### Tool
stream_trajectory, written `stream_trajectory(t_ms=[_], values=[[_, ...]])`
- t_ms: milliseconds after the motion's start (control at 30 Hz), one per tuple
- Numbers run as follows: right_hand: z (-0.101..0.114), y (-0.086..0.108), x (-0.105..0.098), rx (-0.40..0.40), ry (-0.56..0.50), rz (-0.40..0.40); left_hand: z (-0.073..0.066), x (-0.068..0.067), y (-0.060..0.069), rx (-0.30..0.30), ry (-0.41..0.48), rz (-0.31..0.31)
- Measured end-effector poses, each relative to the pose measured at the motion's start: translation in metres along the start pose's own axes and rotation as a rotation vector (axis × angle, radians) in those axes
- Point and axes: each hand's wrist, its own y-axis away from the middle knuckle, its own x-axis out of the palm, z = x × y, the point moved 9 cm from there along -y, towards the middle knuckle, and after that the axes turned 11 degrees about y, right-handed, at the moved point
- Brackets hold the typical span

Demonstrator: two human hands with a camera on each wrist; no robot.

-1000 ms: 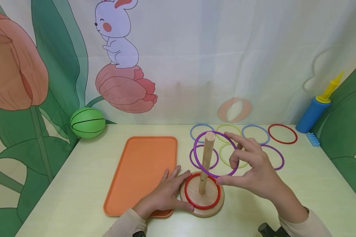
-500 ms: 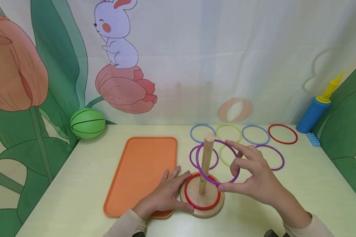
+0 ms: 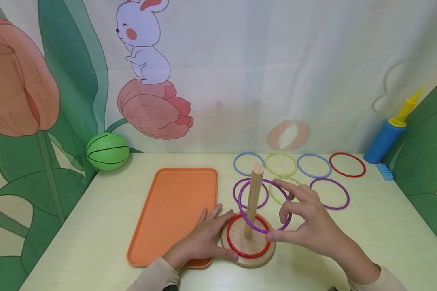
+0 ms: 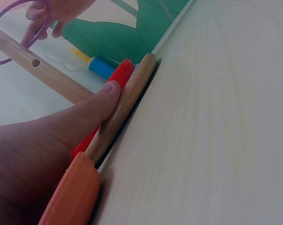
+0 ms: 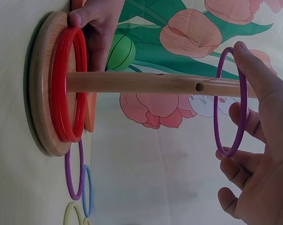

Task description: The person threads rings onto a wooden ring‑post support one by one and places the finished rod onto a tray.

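Note:
A wooden post rises from a round wooden base. Red rings, seemingly two stacked, lie on the base around the post's foot. My right hand pinches a purple ring by its edge, thumb below and fingertips above. In the right wrist view the post passes through this ring, which hangs tilted around its upper part. At the base's left side, my left hand rests with fairly straight fingers and the thumb pressing the rim near the red rings. Its other fingers are hidden in the left wrist view.
An orange tray lies left of the stand, partly under the left hand. Several loose blue, yellow, purple and red rings lie in two rows behind it. A green ball, a blue pump and a blue toy brick sit farther off.
The right hand has lowered the purple ring along the post. The left hand and the base have stayed in place.

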Motion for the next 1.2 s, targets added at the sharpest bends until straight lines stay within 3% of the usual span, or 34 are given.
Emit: stream_trajectory(t_ms=[567, 1000, 1200], values=[[0.005, 0.002, 0.009, -0.052, 0.067, 0.031, 0.0, 0.001, -0.001, 0.009, -0.001, -0.005], [-0.008, 0.02, 0.019, 0.018, 0.087, 0.111, 0.0, 0.0, 0.0, 0.007, -0.01, -0.006], [-0.01, 0.022, 0.025, 0.009, 0.075, 0.122, 0.001, 0.001, 0.0, 0.009, -0.003, -0.006]])
